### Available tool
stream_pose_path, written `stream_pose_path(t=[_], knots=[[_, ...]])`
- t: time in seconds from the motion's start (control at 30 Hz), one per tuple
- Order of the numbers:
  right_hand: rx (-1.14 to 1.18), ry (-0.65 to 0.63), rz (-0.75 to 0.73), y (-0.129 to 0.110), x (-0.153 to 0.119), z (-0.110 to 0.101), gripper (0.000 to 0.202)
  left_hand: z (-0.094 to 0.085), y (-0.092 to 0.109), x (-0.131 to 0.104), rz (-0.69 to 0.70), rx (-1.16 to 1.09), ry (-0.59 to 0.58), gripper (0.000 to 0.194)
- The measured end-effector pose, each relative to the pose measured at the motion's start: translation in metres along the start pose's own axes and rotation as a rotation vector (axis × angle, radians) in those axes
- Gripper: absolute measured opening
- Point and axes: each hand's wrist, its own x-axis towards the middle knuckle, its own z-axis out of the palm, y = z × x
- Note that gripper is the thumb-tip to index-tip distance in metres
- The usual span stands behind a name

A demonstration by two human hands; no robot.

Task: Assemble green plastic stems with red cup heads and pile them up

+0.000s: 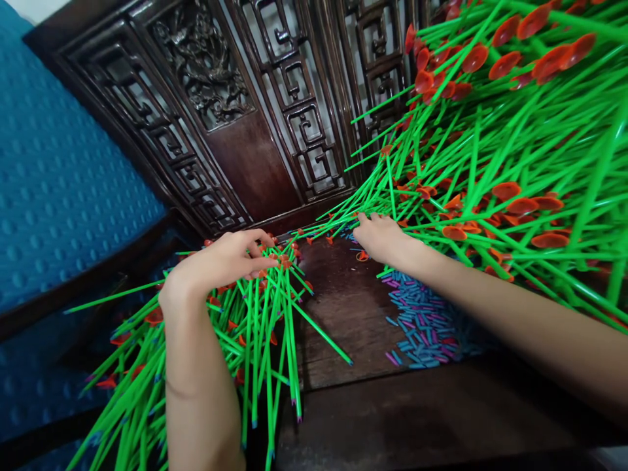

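My left hand (230, 261) is over the left heap of green balloon sticks (250, 340) with red cups. Its thumb and fingers are apart beside a cluster of red cups (284, 261). Many stick ends in this heap carry blue or purple tips. My right hand (380, 237) rests at the near edge of the larger right heap of green balloon sticks (530, 144). Its fingers are curled down over thin green sticks, the fingertips partly hidden. Below my right forearm lies a pile of small blue and purple tube pieces (424, 320).
A dark wooden seat (338, 314) lies beneath, with a raised front edge. Behind it rises a carved wooden backrest (255, 157). Blue dimpled fabric (63, 163) covers the left side. Several loose red cups (330, 240) lie between the heaps.
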Motion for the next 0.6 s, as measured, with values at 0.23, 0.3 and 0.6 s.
stream_pose_path(t=[0.23,0.3,0.6], knots=[[0.009,0.048,0.022,0.005,-0.004,-0.011,0.037,0.002,-0.001,0.001,0.046,-0.004,0.003,0.056],[0.021,0.132,0.007,0.004,-0.005,-0.016,0.037,0.002,0.0,0.002,0.045,-0.004,0.003,0.055],[0.111,0.15,0.057,0.007,-0.006,-0.026,0.04,0.002,-0.001,0.003,0.083,0.012,0.008,0.059]])
